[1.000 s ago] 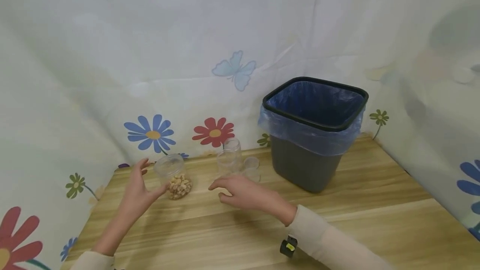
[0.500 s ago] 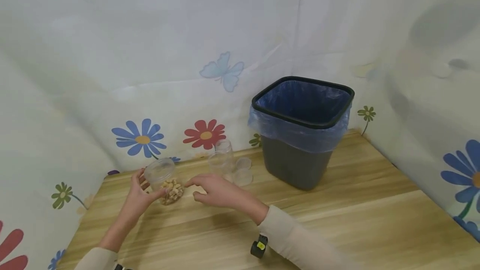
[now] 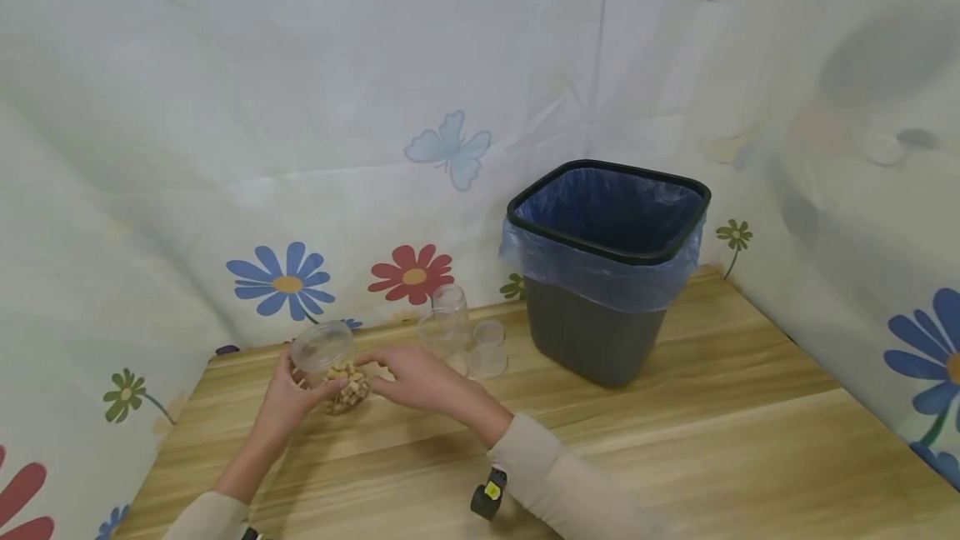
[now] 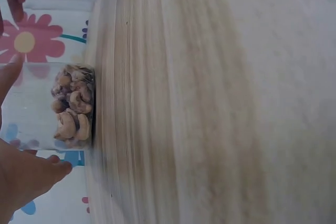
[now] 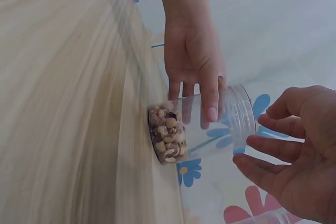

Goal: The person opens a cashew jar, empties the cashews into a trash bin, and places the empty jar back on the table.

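Note:
A clear jar [image 5: 197,142] with mixed nuts [image 5: 168,135] in its lower part stands upright at the left of the table. Its wide round top [image 3: 322,346] shows in the head view. My left hand [image 3: 287,405] grips the jar's side, thumb in front and fingers behind. Bent fingers of my right hand [image 3: 420,377] are close beside the upper jar, to its right. In the right wrist view that right hand [image 5: 299,153] curves near the ridged rim with its thumb and fingers apart; whether a fingertip touches the rim is hard to tell.
Other clear jars [image 3: 450,315] stand behind my right hand near the back edge. Small clear round pieces, perhaps lids [image 3: 489,362], lie beside them. A grey bin [image 3: 596,332] with a blue liner stands at the back right. Flowered sheeting [image 3: 337,215] surrounds the wooden table [image 3: 637,457].
My left hand has closed in on the nut jar and taken hold of it. My right hand has moved left, from near the other jars to beside it. The head view has shifted slightly.

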{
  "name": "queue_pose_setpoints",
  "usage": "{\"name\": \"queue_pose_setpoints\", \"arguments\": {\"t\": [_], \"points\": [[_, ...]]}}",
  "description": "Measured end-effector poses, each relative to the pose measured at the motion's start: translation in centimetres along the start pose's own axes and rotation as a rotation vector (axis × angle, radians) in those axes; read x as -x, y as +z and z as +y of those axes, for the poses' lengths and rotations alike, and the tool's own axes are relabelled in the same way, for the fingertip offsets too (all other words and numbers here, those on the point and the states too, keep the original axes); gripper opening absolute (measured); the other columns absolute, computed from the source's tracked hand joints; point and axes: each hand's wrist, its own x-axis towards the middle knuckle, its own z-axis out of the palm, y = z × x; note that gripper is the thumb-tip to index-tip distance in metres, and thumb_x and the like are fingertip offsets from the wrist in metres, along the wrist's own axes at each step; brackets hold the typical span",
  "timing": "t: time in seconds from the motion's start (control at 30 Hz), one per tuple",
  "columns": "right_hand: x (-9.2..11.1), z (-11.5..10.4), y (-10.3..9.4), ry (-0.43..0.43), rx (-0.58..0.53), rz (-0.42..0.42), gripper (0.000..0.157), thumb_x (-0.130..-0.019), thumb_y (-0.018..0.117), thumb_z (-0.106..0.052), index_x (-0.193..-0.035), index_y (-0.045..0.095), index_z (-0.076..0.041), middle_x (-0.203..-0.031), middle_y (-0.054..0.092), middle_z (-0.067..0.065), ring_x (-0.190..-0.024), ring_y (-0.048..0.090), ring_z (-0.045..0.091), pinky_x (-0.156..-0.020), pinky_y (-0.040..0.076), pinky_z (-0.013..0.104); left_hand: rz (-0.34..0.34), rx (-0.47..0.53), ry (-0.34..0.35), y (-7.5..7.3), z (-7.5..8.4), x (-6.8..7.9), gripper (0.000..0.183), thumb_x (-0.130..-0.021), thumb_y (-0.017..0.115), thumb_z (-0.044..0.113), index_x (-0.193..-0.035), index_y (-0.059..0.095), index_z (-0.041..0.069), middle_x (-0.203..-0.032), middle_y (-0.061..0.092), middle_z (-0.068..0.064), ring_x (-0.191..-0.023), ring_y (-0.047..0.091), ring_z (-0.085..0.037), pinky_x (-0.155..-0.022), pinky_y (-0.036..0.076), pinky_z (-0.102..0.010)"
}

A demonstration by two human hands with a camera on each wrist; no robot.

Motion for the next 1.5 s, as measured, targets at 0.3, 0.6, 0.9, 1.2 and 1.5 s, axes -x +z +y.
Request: {"name": "queue_pose_setpoints", "arguments": {"t": [0.3, 0.6, 0.9, 1.2, 1.5], "points": [[-1.3, -0.7, 0.1, 0.047, 0.01, 0.01, 0.039, -0.1, 0.06, -0.023, -0.139, 0.063, -0.018, -0.134, 0.066, -0.005, -0.108, 0.065, 0.006, -0.091, 0.052, 0.021, -0.006, 0.003, 0.027, 0.8, 0.5, -0.4, 0.105, -0.085, 0.085, 0.029, -0.16, 0.014, 0.008, -0.159, 0.03, -0.019, -0.146, 0.031, -0.043, -0.108, 0.044, -0.039], [-1.7, -0.9, 0.2, 0.097, 0.062, 0.054, 0.039, -0.101, 0.061, -0.023, -0.139, 0.063, -0.014, -0.119, 0.073, -0.002, -0.076, 0.061, 0.005, -0.076, 0.051, 0.02, -0.008, 0.064, 0.043, 1.3, 0.7, -0.3, 0.101, -0.083, 0.086, 0.021, -0.158, 0.02, 0.01, -0.153, 0.039, -0.017, -0.139, 0.042, -0.037, -0.093, 0.05, -0.021], [-1.8, -1.1, -0.2, 0.123, 0.032, 0.085, 0.04, -0.1, 0.06, -0.021, -0.139, 0.063, -0.012, -0.07, 0.063, -0.004, -0.048, 0.036, 0.004, -0.051, 0.035, 0.017, -0.037, -0.005, 0.044, 1.3, 0.3, 0.1, 0.103, -0.082, 0.088, 0.027, -0.159, 0.022, 0.008, -0.153, 0.04, -0.019, -0.141, 0.039, -0.038, -0.113, 0.037, -0.056], [-1.9, -1.3, -0.6, 0.138, 0.029, 0.077, 0.05, -0.098, 0.063, -0.025, -0.144, 0.057, -0.007, -0.059, 0.043, -0.006, -0.045, 0.033, 0.005, -0.047, 0.031, 0.019, -0.09, -0.026, 0.088, 2.2, 0.9, 0.9, 0.095, -0.082, 0.088, 0.021, -0.154, 0.029, 0.005, -0.148, 0.045, -0.018, -0.137, 0.045, -0.036, -0.108, 0.044, -0.052], [-2.3, -1.5, -0.5, 0.159, 0.067, 0.03, 0.071, -0.089, 0.075, -0.044, -0.147, 0.054, -0.009, -0.087, 0.066, -0.004, -0.068, 0.057, 0.008, -0.066, 0.047, 0.019, -0.148, 0.007, 0.08, 2.6, 1.0, 1.8, 0.091, -0.079, 0.089, 0.017, -0.151, 0.033, 0.007, -0.147, 0.047, -0.019, -0.133, 0.049, -0.036, -0.098, 0.052, -0.036]]}}
